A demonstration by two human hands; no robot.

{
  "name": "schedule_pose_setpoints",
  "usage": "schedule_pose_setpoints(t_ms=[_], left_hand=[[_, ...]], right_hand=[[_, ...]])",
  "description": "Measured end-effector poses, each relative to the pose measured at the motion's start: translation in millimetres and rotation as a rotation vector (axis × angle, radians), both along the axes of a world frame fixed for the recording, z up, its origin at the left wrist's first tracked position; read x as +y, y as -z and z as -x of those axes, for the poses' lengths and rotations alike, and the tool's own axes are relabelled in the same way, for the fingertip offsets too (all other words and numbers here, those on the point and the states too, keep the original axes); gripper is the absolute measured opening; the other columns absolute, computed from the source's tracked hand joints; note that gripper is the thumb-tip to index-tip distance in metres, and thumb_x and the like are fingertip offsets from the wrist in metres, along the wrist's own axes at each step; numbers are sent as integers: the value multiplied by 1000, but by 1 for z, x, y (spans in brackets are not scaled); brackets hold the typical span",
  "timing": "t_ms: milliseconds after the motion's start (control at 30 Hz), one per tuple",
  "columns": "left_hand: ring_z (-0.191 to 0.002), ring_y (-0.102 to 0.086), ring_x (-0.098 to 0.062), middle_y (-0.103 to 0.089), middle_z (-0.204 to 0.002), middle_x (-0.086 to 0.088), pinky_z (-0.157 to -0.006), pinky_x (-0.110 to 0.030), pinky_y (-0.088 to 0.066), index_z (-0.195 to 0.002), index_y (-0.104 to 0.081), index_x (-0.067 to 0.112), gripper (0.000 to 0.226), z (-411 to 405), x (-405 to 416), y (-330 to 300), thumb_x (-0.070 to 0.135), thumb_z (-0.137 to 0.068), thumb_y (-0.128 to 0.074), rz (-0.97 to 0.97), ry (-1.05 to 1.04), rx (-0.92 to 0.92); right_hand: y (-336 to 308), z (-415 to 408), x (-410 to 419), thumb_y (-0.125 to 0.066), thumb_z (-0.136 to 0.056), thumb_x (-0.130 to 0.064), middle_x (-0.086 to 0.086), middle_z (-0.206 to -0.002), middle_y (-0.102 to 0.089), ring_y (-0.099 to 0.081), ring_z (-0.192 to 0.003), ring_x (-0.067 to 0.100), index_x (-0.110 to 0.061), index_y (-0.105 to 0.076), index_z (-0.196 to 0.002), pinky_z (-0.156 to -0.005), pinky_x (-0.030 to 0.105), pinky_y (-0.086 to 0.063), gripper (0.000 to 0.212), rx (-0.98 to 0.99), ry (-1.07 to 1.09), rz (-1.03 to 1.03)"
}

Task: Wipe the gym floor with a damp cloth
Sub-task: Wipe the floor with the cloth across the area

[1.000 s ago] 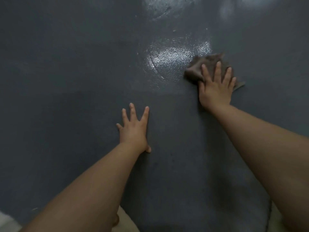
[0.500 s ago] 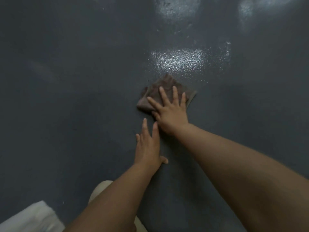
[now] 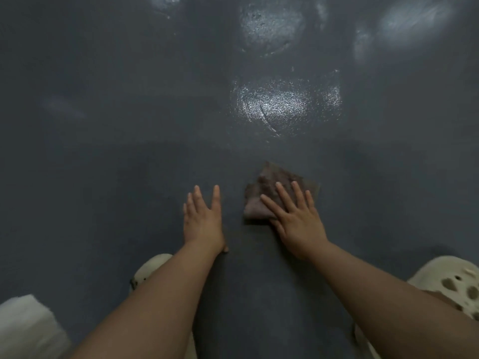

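Note:
A crumpled brown cloth (image 3: 269, 187) lies flat on the dark grey gym floor (image 3: 103, 164). My right hand (image 3: 295, 216) presses on the cloth's near part with straight, spread fingers, covering its lower right. My left hand (image 3: 203, 218) rests palm down on the bare floor just left of the cloth, fingers straight, a small gap between the two hands. A wet, shiny patch (image 3: 285, 104) glistens on the floor beyond the cloth.
Two cream perforated clogs show near the bottom, one at the left (image 3: 149, 268) behind my left forearm and one at the right edge (image 3: 451, 283). A pale fabric bulk (image 3: 26, 327) sits at the bottom left corner. More light reflections (image 3: 269, 24) lie farther away.
My right hand has dragged the cloth from far right toward me, ending close beside my left hand. The view has pulled back, bringing the clogs into sight.

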State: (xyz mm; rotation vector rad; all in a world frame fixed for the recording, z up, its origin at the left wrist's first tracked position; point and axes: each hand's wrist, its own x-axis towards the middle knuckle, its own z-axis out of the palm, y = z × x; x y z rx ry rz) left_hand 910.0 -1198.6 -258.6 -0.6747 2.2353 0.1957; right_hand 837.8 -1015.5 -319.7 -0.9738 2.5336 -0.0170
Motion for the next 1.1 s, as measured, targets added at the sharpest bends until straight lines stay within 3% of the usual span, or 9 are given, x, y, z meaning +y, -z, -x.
schedule_pose_setpoints(t_ms=[133,367,467,567,700,767,833,900,1100], left_hand=[[-143,13,-40,27,-152,-22,-117,-43,0,-145,28,25,135,-11,-2,3,38,-68,-83,7,61,-78],[-144,14,-38,28,-153,-16,-117,-41,-11,-147,24,30,138,-14,-7,12,34,-64,-86,-17,30,-16],[-144,11,-39,25,-154,-18,-117,-41,-8,-147,23,28,137,-15,-8,10,39,-64,-86,10,72,-21],[-144,10,-40,24,-153,-20,-118,-41,-4,-148,22,28,136,-15,-11,12,42,-64,-85,21,92,-6],[-144,11,-40,25,-153,-19,-117,-41,-2,-146,24,28,134,-15,-11,12,43,-67,-83,28,102,-14],[-144,11,-40,26,-153,-19,-117,-41,-1,-146,26,28,135,-15,-11,12,42,-67,-83,25,100,-16],[-143,13,-40,27,-152,-19,-117,-42,0,-146,26,28,135,-15,-12,13,41,-67,-83,16,89,-14],[-143,13,-39,29,-152,-19,-117,-42,2,-145,27,28,136,-17,-13,12,42,-67,-83,9,91,-22],[-145,13,-33,27,-154,-13,-118,-42,5,-146,25,26,134,-29,-21,11,47,-67,-81,-32,98,52]], right_hand=[[-1,27,36,-27,-96,-48,1,-160,-2,3,-146,34,-41,-17,-148,-117,46,2,53,30,379,-6],[-2,10,-11,-28,-100,-45,5,-159,10,14,-143,39,-41,-5,-150,-112,56,9,55,-7,706,-9],[-4,-35,-41,-36,-98,-42,8,-160,2,8,-143,44,-42,-15,-149,-111,58,7,54,-53,540,36],[-4,-86,-52,-39,-88,-46,13,-151,-34,-19,-137,48,-39,-35,-141,-110,58,-7,54,-48,256,73],[2,-71,-38,-33,-88,-51,9,-147,-42,-22,-135,42,-41,-32,-139,-108,53,-10,53,-15,72,40],[1,-47,-36,-25,-89,-53,7,-153,-32,-18,-140,41,-42,-25,-144,-111,50,-3,57,-12,46,17],[2,-18,-43,-10,-88,-58,1,-160,-4,4,-145,37,-45,-3,-146,-113,44,11,59,7,83,1],[1,8,-51,-17,-94,-56,-2,-159,11,16,-144,33,-48,2,-146,-113,44,14,56,-4,174,-5],[-3,25,-62,-28,-99,-46,0,-159,11,15,-144,35,-44,-4,-148,-114,51,10,55,20,291,12]])
